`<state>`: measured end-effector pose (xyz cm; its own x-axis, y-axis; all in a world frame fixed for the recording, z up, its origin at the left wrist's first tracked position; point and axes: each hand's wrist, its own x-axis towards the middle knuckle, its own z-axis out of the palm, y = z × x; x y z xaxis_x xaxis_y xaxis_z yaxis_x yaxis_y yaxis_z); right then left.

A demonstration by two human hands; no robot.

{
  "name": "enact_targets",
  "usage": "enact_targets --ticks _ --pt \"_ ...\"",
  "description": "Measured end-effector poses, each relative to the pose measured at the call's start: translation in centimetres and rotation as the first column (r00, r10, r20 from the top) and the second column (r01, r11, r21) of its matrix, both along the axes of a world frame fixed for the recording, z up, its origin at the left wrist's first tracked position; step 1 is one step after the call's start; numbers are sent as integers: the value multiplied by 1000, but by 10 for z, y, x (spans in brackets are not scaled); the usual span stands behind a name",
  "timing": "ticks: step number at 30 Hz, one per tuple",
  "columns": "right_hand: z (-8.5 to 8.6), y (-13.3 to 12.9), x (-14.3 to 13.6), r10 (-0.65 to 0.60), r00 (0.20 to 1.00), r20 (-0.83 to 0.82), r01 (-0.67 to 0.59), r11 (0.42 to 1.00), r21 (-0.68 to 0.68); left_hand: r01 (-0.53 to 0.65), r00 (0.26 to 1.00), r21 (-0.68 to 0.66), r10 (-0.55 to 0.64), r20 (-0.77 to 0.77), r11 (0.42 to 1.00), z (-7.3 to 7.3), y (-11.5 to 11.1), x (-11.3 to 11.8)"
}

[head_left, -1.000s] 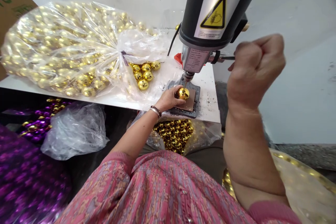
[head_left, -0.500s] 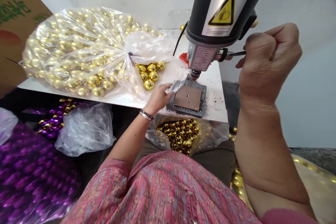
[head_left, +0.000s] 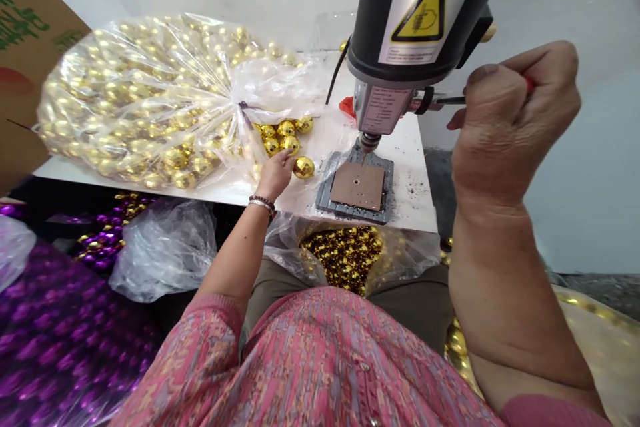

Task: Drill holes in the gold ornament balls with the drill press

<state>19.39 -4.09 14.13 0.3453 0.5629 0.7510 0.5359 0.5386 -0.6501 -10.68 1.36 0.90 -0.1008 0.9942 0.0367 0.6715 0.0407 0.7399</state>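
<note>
My right hand (head_left: 515,123) is closed round the feed handle (head_left: 453,101) of a bench drill press (head_left: 423,10), at the right. The drill bit (head_left: 365,159) hangs above a brown square plate (head_left: 358,187) on the grey drill base (head_left: 325,199); the plate has a small hole. On the table, my left hand (head_left: 276,175) reaches among loose gold faceted balls (head_left: 286,128), fingers stretched out and apart. Right beside its fingertips lies a single gold ball (head_left: 303,167). Its palm side is hidden.
A big clear bag of gold balls (head_left: 135,100) covers the table's left side. Below the front edge, an open bag of gold balls (head_left: 345,250) sits between the knees. Purple balls (head_left: 60,327) and a crumpled plastic bag (head_left: 163,250) are lower left. A cardboard box (head_left: 37,47) stands behind.
My left hand has moved left from beside the drill base to the loose balls. One ball now lies farther right. The larger ball atop the lower bag no longer shows. My right hand keeps its grip.
</note>
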Motion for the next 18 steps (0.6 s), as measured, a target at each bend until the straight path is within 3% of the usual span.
enact_targets --ticks 3,7,9,11,14,18 --pt "-2 -2 0 -16 1000 14 16 1000 12 69 998 -42 -69 -1 997 -1 -1 9" --pt "-7 -2 1 -31 998 61 33 999 -17 239 965 -125 -222 138 963 -3 -2 16" --pt "-8 -3 0 -37 997 66 39 999 -36 268 945 -147 -230 232 952 -3 -5 17" --pt "-8 -4 -1 -50 997 56 52 998 -45 236 924 -182 -163 346 955 -2 -9 17" --pt "3 0 0 -62 997 53 66 995 -71 198 811 -214 -37 585 957 6 -16 19" --pt "35 20 7 -26 999 43 33 984 -175 276 610 -265 45 791 924 16 -23 28"
